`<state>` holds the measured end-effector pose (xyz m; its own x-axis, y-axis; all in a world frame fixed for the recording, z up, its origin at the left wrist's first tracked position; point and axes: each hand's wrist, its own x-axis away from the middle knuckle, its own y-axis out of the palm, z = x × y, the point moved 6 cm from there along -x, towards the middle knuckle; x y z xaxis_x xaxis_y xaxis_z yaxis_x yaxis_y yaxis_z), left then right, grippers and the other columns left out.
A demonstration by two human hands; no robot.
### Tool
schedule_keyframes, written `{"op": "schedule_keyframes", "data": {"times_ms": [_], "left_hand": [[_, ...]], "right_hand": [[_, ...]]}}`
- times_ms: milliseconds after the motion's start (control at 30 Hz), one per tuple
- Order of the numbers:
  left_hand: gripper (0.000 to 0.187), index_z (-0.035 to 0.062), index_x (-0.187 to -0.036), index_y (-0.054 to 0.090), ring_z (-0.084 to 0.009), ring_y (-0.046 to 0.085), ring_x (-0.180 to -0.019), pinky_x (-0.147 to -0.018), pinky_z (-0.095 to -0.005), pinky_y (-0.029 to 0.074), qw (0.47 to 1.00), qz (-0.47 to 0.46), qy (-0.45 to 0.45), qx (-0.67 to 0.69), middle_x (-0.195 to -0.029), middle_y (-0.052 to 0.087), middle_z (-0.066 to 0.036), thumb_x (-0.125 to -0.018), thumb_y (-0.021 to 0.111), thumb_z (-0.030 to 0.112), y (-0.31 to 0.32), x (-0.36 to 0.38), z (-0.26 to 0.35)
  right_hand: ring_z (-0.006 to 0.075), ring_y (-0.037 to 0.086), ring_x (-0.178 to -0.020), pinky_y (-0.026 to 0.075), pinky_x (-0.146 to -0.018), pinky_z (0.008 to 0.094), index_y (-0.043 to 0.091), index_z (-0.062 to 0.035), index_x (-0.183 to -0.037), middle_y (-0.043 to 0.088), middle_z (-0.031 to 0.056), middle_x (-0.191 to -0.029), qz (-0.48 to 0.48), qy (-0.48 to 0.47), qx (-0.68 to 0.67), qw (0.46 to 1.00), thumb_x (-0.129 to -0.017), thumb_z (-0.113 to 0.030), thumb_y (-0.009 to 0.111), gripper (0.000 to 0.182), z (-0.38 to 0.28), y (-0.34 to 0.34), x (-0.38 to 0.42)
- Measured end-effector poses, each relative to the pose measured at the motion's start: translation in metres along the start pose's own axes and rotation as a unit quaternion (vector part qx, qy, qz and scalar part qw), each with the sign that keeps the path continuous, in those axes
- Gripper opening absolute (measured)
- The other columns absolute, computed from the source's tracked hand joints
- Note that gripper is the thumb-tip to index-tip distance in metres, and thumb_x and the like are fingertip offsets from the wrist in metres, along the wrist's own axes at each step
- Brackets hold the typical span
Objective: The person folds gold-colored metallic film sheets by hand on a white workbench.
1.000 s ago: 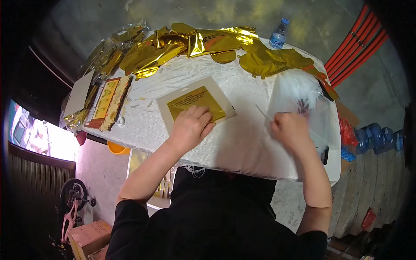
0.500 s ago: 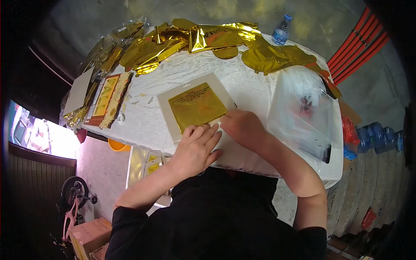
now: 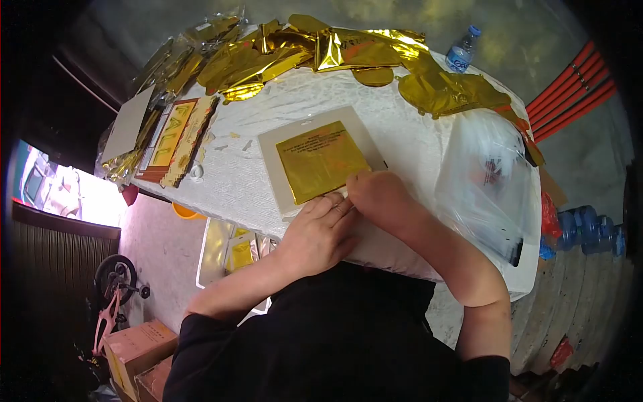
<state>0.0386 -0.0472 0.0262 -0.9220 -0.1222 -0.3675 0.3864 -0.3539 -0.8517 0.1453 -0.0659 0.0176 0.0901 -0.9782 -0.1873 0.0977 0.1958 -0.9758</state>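
Note:
A folded gold foil sheet with small dark print [image 3: 320, 161] lies on a pale flat card [image 3: 271, 144] in front of me. My left hand [image 3: 320, 231] rests at the lower edge of card and foil, fingers stretched out and lying flat. Beside it, my right hand [image 3: 378, 195] is closed at the foil's lower right corner, its fingers curled in and pressed down. What those fingers pinch, if anything, is hidden. The fingertips of both hands nearly meet.
Crumpled gold foil balloons [image 3: 362, 53] line the far edge of the white-covered table [image 3: 234, 181]. Clear plastic bags [image 3: 479, 184] lie at right, a water bottle [image 3: 462, 50] behind. Printed cards [image 3: 171, 144] and wrapped packs [image 3: 167, 67] sit at left. A box [image 3: 139, 345] stands on the floor.
The view has shifted, so the table's things appear slightly further right. My left hand's thumb has moved in toward the right hand. My right hand stays closed at the foil's corner.

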Motion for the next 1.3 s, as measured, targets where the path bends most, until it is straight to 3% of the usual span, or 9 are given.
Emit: {"op": "schedule_keyframes", "data": {"times_ms": [467,667,800,867,967,1100,1200,1267,1300], "left_hand": [[0.04,-0.0006,-0.106,0.062,-0.0314,0.052,-0.112,-0.092,-0.0403,0.044,1.0,0.014,0.011,-0.015,-0.116,0.059,-0.012,-0.073,0.069,0.02,-0.003,-0.002,0.002],[0.028,0.0021,-0.103,0.064,-0.0288,0.057,-0.104,-0.088,-0.0388,0.047,0.994,-0.082,-0.003,0.078,-0.105,0.063,-0.014,-0.078,0.065,0.016,-0.023,-0.017,-0.011],[0.015,0.0046,-0.094,0.064,-0.0335,0.061,-0.086,-0.077,-0.0385,0.05,0.969,-0.011,-0.209,0.134,-0.089,0.064,-0.015,-0.083,0.061,0.015,-0.056,-0.043,-0.067],[0.02,0.0027,-0.094,0.064,-0.0348,0.062,-0.084,-0.077,-0.0405,0.05,0.987,0.117,-0.1,-0.037,-0.088,0.064,-0.018,-0.084,0.062,0.02,-0.06,-0.054,-0.121],[0.026,0.002,-0.095,0.064,-0.036,0.062,-0.087,-0.078,-0.0414,0.05,0.968,0.052,-0.246,-0.014,-0.09,0.064,-0.02,-0.082,0.065,0.025,-0.038,-0.057,-0.186],[0.033,0.0004,-0.095,0.064,-0.0368,0.062,-0.087,-0.079,-0.042,0.049,0.955,0.013,-0.294,-0.042,-0.09,0.065,-0.021,-0.08,0.068,0.029,-0.034,-0.067,-0.191],[0.025,-0.0014,-0.096,0.062,-0.0229,0.061,-0.078,-0.072,-0.0331,0.048,0.942,-0.03,-0.333,0.003,-0.088,0.065,-0.012,-0.082,0.069,0.018,-0.032,-0.069,-0.214],[0.017,0.0035,-0.091,0.062,-0.0129,0.059,-0.073,-0.067,-0.0264,0.047,0.888,-0.1,-0.37,0.255,-0.083,0.064,-0.002,-0.08,0.071,0.013,-0.023,-0.067,-0.223],[0.017,0.0035,-0.091,0.062,-0.0129,0.059,-0.073,-0.067,-0.0264,0.047,0.888,-0.101,-0.369,0.254,-0.083,0.064,-0.002,-0.08,0.071,0.013,-0.025,-0.067,-0.224]], "right_hand": [[0.021,0.063,-0.055,0.05,-0.047,0.0324,0.055,-0.0077,-0.072,0.059,0.0087,-0.064,0.04,0.016,0.014,0.999,-0.072,-0.011,0.059,0.006,0.002,0.009,-0.004],[0.0228,0.062,-0.057,0.05,-0.05,0.0345,0.055,-0.0077,-0.072,0.059,0.0087,-0.065,0.099,0.016,-0.044,0.994,-0.07,-0.01,0.059,0.005,0.001,0.003,0.002],[0.0231,0.061,-0.058,0.05,-0.05,0.0352,0.056,-0.0077,-0.071,0.058,0.0085,-0.065,0.094,-0.005,0.015,0.995,-0.068,-0.008,0.059,0.005,-0.003,0.007,0.003],[0.0228,0.061,-0.058,0.049,-0.05,0.0346,0.056,-0.0077,-0.071,0.057,0.008,-0.064,0.081,0.028,0.045,0.995,-0.066,-0.007,0.06,0.006,-0.002,0.01,0.003],[0.0228,0.06,-0.056,0.049,-0.049,0.0348,0.057,-0.0077,-0.069,0.057,0.0076,-0.063,0.099,0.016,0.051,0.994,-0.066,-0.008,0.061,0.005,-0.004,0.006,0.005],[0.0221,0.059,-0.054,0.048,-0.049,0.035,0.057,-0.0081,-0.068,0.056,0.0075,-0.062,0.087,0.028,0.069,0.993,-0.065,-0.01,0.061,0.005,-0.006,0.007,0.006],[0.0212,0.059,-0.052,0.047,-0.048,0.0346,0.057,-0.0085,-0.067,0.056,0.0072,-0.062,0.112,0.012,0.075,0.991,-0.065,-0.011,0.062,0.006,-0.01,0.002,0.006],[0.0202,0.059,-0.053,0.047,-0.047,0.0339,0.057,-0.009,-0.068,0.056,0.0066,-0.062,0.103,0.022,0.068,0.992,-0.065,-0.011,0.062,0.006,-0.009,0.004,0.006],[0.0202,0.059,-0.053,0.047,-0.047,0.0339,0.057,-0.009,-0.068,0.056,0.0066,-0.062,0.104,0.024,0.068,0.992,-0.065,-0.011,0.062,0.006,-0.008,0.004,0.007]]}}
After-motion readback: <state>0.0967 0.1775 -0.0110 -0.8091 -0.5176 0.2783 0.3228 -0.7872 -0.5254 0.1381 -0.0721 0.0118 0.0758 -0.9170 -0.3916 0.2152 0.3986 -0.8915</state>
